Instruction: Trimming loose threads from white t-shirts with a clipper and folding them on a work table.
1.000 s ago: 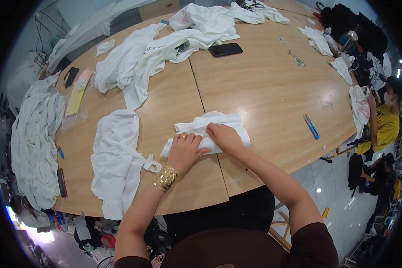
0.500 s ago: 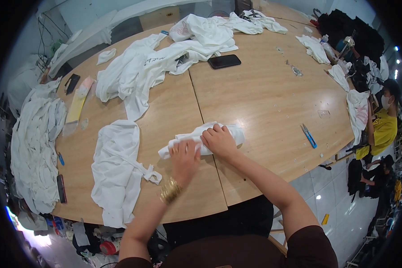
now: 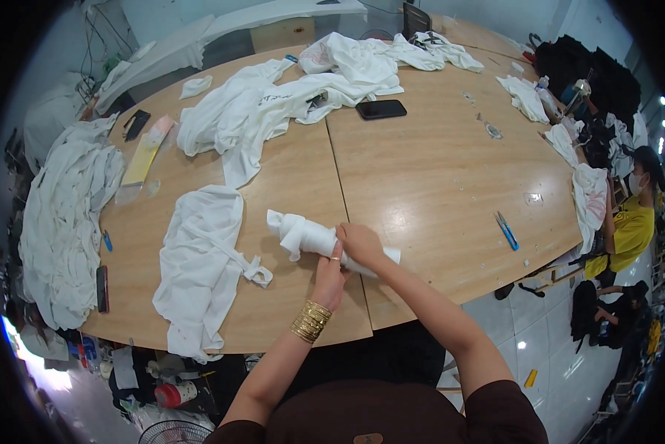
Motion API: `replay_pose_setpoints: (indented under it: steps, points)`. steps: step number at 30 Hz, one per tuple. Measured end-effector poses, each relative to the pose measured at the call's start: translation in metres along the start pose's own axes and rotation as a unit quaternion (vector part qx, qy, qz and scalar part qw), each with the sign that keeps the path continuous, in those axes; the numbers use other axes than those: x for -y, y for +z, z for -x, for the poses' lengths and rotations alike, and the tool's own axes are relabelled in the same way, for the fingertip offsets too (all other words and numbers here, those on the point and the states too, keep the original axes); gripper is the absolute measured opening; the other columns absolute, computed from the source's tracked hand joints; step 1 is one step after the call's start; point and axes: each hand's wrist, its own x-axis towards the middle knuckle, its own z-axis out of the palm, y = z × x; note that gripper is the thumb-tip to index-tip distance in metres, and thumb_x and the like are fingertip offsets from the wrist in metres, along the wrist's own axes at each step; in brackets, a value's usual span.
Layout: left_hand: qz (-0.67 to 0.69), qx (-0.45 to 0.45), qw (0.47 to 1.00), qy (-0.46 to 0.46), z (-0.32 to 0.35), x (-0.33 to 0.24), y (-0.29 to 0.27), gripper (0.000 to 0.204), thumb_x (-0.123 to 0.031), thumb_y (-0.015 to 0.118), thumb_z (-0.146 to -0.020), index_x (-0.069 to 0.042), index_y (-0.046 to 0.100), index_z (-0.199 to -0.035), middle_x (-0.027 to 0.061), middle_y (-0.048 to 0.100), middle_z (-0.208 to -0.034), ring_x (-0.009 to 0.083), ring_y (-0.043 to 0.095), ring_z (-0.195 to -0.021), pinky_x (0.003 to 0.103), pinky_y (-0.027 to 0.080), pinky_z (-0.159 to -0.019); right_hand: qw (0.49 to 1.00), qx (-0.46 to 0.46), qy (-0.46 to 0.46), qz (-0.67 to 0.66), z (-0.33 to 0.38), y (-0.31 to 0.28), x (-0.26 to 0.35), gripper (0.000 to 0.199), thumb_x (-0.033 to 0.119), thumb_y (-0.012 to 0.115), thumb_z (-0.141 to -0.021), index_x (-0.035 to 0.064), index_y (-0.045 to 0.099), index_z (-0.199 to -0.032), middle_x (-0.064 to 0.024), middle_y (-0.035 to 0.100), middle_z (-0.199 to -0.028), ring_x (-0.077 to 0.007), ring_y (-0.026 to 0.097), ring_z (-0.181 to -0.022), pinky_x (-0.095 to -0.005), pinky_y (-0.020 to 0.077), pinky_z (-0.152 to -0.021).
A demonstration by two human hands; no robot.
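Okay, we have a tightly wound white cloth roll (image 3: 310, 238) at the near side of the pale wood-grain table (image 3: 436, 166), lying aslant across the dark panel seam (image 3: 338, 174), left end farther from us. Our right hand (image 3: 360, 244) is curled closed over its middle. Our left hand (image 3: 334, 275) is closed in against the near side, just touching the right; some left fingers are hidden, so we can't tell how firm that hold is. Can't tell either whether the roll is fully on the table.

Risks, as we judge them: both hands sit close together, so neither end is held. A loose flap hangs near the left end; if we ease off, it could unwind from there. Uneven twist could cone the roll. The stacked gold bangles (image 3: 311, 321) on our left wrist could snag the cloth. The crumpled white garment with a narrow strap (image 3: 199, 266) lies near the left end; a careless sweep could catch its strap. Blue-handled snips (image 3: 507, 231) sit apart, right side.
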Motion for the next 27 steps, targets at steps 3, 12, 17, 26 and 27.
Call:
replay_pose_setpoints:
  steps: [3,12,17,26,27]
  points:
    - [0.012,-0.037,0.995,0.089,0.014,0.002,-0.005,0.039,-0.023,0.061,-0.085,-0.003,0.048,-0.115,0.0047,0.054,-0.111,0.0162,0.051,-0.103,0.031,0.042,-0.087,0.996,0.010,0.011,-0.093,0.031,0.014,0.015,0.032,0.027,0.039,-0.089,0.0011,0.057,-0.082,-0.0220,0.059,-0.079,-0.0381,0.057,-0.076,-0.0451,0.0442,-0.067]
    - [-0.008,-0.013,1.000,0.008,0.061,-0.034,-0.036,0.029,-0.013,0.064,-0.077,0.001,0.057,-0.102,0.0089,0.061,-0.095,0.0179,0.060,-0.085,0.031,0.049,-0.075,0.991,-0.080,-0.101,-0.046,0.083,-0.047,0.064,0.024,0.018,0.062,-0.077,0.0035,0.058,-0.096,-0.0141,0.054,-0.097,-0.0304,0.051,-0.096,-0.0389,0.0410,-0.080]
    - [-0.399,0.050,0.911,0.095,0.082,-0.047,-0.029,0.039,-0.019,0.067,-0.073,0.003,0.056,-0.104,0.0144,0.065,-0.091,0.0219,0.062,-0.083,0.035,0.048,-0.071,0.946,-0.228,-0.226,-0.044,0.060,-0.068,0.099,0.030,0.019,0.066,-0.075,0.0036,0.058,-0.099,-0.0147,0.054,-0.103,-0.0294,0.052,-0.094,-0.0371,0.0427,-0.079]
    - [-0.454,0.139,0.876,0.083,0.104,-0.057,-0.035,0.046,-0.022,0.068,-0.070,0.003,0.055,-0.106,0.0140,0.065,-0.090,0.0235,0.062,-0.084,0.033,0.047,-0.077,0.962,-0.099,0.082,-0.243,0.032,-0.049,0.056,0.017,0.016,0.056,-0.085,-0.0010,0.057,-0.087,-0.0119,0.055,-0.065,-0.0195,0.056,-0.063,-0.0322,0.0425,-0.057]
    - [-0.453,0.139,0.877,0.082,0.105,-0.058,-0.037,0.046,-0.022,0.068,-0.070,0.003,0.055,-0.106,0.0140,0.065,-0.090,0.0235,0.062,-0.084,0.033,0.047,-0.077,0.962,-0.097,0.082,-0.242,0.032,-0.047,0.053,0.017,0.016,0.056,-0.085,-0.0010,0.057,-0.087,-0.0119,0.055,-0.065,-0.0195,0.056,-0.063,-0.0322,0.0425,-0.057]
